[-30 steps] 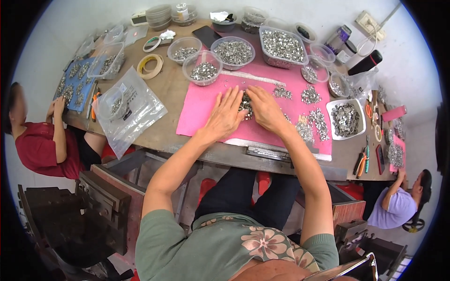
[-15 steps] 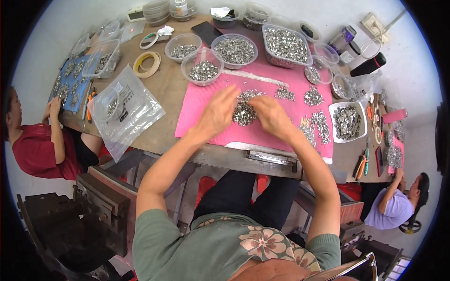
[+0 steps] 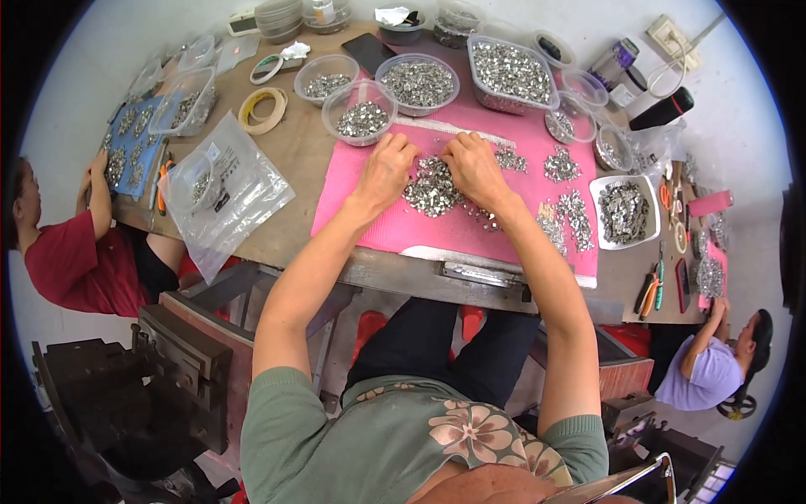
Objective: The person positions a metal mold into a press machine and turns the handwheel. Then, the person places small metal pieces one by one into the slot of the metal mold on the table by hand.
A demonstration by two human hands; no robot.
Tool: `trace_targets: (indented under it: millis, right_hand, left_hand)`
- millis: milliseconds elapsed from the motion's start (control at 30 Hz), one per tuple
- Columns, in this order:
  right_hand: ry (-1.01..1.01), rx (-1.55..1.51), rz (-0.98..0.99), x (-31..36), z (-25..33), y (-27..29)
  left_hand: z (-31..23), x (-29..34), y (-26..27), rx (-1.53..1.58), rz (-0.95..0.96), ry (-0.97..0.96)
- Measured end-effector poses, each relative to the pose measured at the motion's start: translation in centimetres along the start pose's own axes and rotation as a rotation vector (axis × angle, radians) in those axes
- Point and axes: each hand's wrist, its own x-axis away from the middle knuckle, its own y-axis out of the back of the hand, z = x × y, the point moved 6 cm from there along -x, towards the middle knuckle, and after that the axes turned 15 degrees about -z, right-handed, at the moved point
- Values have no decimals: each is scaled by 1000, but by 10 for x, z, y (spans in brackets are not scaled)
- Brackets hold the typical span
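A loose pile of small shiny metal pieces [image 3: 433, 190] lies on the pink ribbed mat [image 3: 357, 223] in front of me. At its left far edge is my left hand [image 3: 387, 170], fingers curled and pointing away from me. My right hand [image 3: 475, 170] mirrors it at the right far edge, its fingers bent down against the pieces. Both hands look closed; the fingertips are turned away, so whatever they pinch is hidden. Smaller heaps of the same pieces [image 3: 561, 165] sit to the right on the mat.
Clear tubs of metal pieces [image 3: 362, 139] line the mat's far side. A white square dish [image 3: 653, 227] stands right, near pliers [image 3: 646, 294]. Left are a plastic bag [image 3: 269, 189] and tape roll [image 3: 249, 122]. Co-workers sit at left [image 3: 80, 269] and right [image 3: 701, 370].
Both hands have moved away from me to the pile's far edge, and their fingers are more curled. The pile is wider, with pieces now spread near the right hand's wrist.
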Motion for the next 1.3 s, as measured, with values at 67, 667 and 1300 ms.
trace_targets:
  millis: [67, 667, 1300]
  right_hand:
    - [10, -10, -23, -1, 4, 9]
    - [-82, -172, 117, 91, 47, 81]
    - [-332, -329, -49, 126, 78, 113]
  left_hand:
    - [-4, -2, 5, 31, -22, 15]
    - [-29, 5, 17, 245, 42, 277]
    - [-102, 49, 20, 240, 231, 19]
